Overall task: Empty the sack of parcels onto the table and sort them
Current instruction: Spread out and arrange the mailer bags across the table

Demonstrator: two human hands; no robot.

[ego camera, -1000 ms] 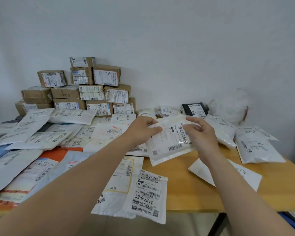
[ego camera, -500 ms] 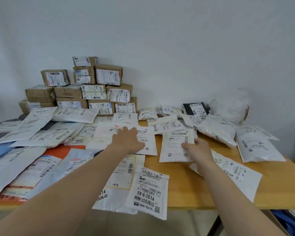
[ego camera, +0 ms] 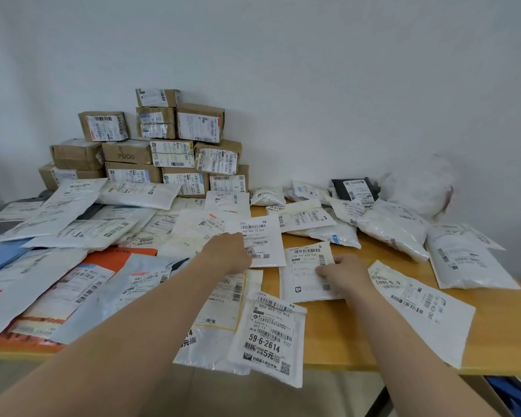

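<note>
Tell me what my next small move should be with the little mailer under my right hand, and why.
Probably lift your right hand off the small white mailer. It lies flat on the table, label up, just right of the flat mailer under your left hand, so it looks placed. The plump bags at the far right seem unsorted.

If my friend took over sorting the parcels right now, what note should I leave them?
Left hand rests on a white mailer; right hand rests on a small white parcel lying flat on the table.
Done: cardboard boxes stacked back left, flat mailers spread left, puffy bags right.
Left: place these two; the white sack at the back may hold more, cannot tell.
</note>
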